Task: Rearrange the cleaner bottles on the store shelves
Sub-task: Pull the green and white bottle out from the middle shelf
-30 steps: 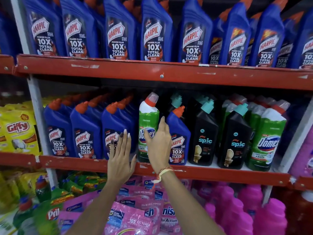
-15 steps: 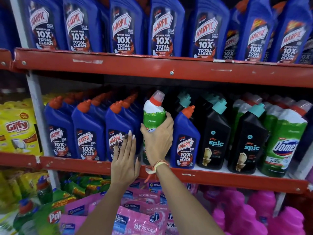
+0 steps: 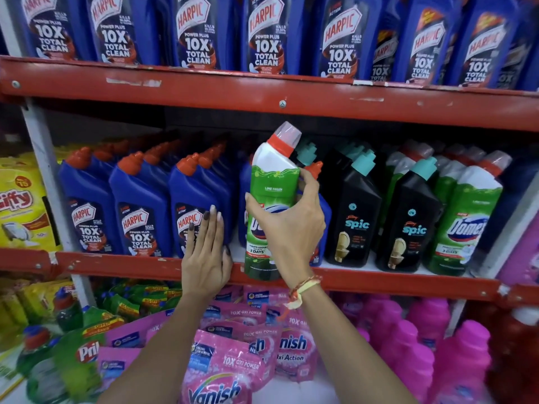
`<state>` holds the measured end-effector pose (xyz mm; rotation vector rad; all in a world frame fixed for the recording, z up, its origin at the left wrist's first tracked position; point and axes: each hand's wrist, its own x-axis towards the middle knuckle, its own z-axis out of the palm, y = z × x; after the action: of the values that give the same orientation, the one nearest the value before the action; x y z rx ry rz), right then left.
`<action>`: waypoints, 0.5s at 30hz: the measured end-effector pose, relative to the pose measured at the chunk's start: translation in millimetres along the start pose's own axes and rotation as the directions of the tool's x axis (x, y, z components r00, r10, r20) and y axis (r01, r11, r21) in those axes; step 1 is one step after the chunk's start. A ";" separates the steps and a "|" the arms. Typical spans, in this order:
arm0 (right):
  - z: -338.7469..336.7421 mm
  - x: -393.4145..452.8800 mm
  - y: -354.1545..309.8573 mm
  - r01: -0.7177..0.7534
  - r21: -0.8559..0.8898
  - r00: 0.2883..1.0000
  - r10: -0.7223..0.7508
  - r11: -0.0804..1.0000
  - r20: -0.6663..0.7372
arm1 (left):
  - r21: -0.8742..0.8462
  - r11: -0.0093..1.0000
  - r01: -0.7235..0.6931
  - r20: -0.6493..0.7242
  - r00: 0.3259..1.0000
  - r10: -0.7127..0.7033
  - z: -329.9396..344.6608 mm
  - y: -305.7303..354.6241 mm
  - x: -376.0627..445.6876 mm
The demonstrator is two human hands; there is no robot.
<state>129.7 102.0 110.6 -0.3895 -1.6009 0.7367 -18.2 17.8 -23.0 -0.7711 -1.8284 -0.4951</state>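
My right hand point(image 3: 287, 225) grips a green and white Domex bottle point(image 3: 271, 185) with a red collar, lifted out in front of the middle shelf's red front rail point(image 3: 122, 265). Its base hangs level with that rail. My left hand point(image 3: 205, 255) lies flat, fingers together, against the front of a blue Harpic bottle point(image 3: 192, 205) at the right end of the blue row. Behind the lifted bottle stands another blue Harpic bottle point(image 3: 323, 217), mostly hidden. Right of it are two black Spic bottles point(image 3: 354, 211) and more green Domex bottles point(image 3: 466, 220).
The top shelf point(image 3: 262, 94) carries a row of large blue Harpic bottles point(image 3: 198, 33). Below the middle shelf lie pink Vanish pouches point(image 3: 221, 371), pink bottles point(image 3: 423, 345) and green Pril bottles point(image 3: 73, 354). Yellow Giffy packs point(image 3: 20, 208) sit left of a white upright point(image 3: 49, 182).
My right hand closed around the Domex bottle, then lifted it up and forward off the middle shelf. My left hand stayed flat on the blue Harpic bottle. The camera moved closer.
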 end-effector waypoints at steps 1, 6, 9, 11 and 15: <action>-5.5 -2.0 1.1 -0.006 -0.009 1.000 0.006 1.000 -0.005 | -0.005 1.000 0.001 0.003 1.000 -0.001 -0.2 -0.2 0.8; -33.5 -23.5 14.0 -0.002 -0.018 1.000 0.002 1.000 -0.017 | -0.009 1.000 0.004 0.024 1.000 -0.004 -1.2 0.0 -1.3; -45.9 -40.3 31.0 -0.002 -0.005 1.000 0.002 1.000 -0.023 | -0.009 1.000 0.006 0.034 0.999 -0.006 -1.8 1.1 -1.5; -51.5 -52.4 45.4 -0.037 0.008 0.999 0.037 0.999 -0.006 | -0.011 1.000 0.014 0.038 0.999 -0.013 -2.5 1.4 -1.3; -58.1 -82.5 74.3 -0.132 -0.013 0.989 0.132 0.991 0.063 | -0.009 0.999 0.033 0.045 0.998 -0.032 -3.4 2.0 -0.9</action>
<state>188.5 118.3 1.2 -0.4860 -1.6505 0.8507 -14.4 16.8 -22.6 -0.7657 -1.8837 -0.5122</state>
